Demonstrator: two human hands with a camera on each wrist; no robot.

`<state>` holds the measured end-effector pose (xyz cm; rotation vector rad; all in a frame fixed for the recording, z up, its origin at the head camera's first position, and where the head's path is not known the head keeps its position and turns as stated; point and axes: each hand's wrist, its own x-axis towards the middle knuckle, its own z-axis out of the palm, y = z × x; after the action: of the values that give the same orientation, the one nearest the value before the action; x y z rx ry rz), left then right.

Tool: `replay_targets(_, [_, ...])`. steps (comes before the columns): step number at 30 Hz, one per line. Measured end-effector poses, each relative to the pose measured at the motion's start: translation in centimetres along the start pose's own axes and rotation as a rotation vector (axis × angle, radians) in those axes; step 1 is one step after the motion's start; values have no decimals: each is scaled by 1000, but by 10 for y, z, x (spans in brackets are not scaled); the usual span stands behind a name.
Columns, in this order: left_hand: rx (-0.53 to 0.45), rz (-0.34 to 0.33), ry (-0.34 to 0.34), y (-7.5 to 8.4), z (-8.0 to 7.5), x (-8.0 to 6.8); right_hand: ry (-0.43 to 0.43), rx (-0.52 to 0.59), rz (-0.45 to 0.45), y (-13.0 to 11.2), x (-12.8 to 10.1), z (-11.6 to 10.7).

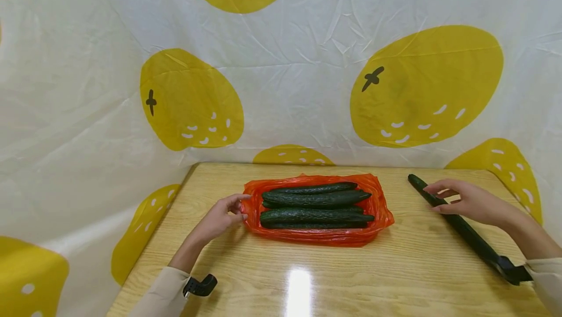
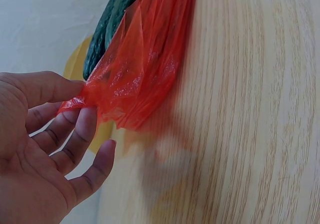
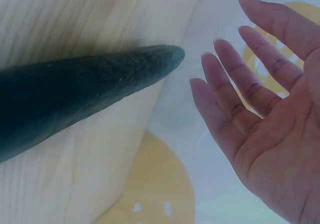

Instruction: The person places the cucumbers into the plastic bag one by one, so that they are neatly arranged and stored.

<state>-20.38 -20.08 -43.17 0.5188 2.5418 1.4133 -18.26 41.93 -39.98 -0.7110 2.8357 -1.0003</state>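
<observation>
Two hands on the wooden table (image 1: 272, 278), nearest first. Left hand (image 1: 218, 219) pinches the near-left edge of the orange plastic bag (image 1: 377, 209) between thumb and fingers (wrist view shows the film bunched at the fingertips). Cucumbers (image 1: 313, 202) lie stacked just right of that hand, on the spread bag. Right hand (image 1: 467, 202) is spread, fingers straight, hovering over a lone cucumber (image 1: 465, 229) lying diagonally beneath it, not gripping. Risk, as I judge it: a sharp tug on the thin film could tear it or roll the stacked cucumbers off. Lemon-print sheet (image 1: 281, 63) hangs beyond both hands.
</observation>
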Motion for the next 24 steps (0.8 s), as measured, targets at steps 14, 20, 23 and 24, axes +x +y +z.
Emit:
replay_targets(14, [-5,-5,-4,0,0,-1,-33,-58,74,20,-17,-3])
replay_targets(20, [6,-13,-4,-1,1,1,-76,0,103,29,-21,-3])
replay_targets(23, [-4,-3,-8,-1,0,1,-91,27,121,33,-22,-2])
replay_targets(24, [-10,-5,-6,-1,1,1,-94,33,124,34,-23,-2])
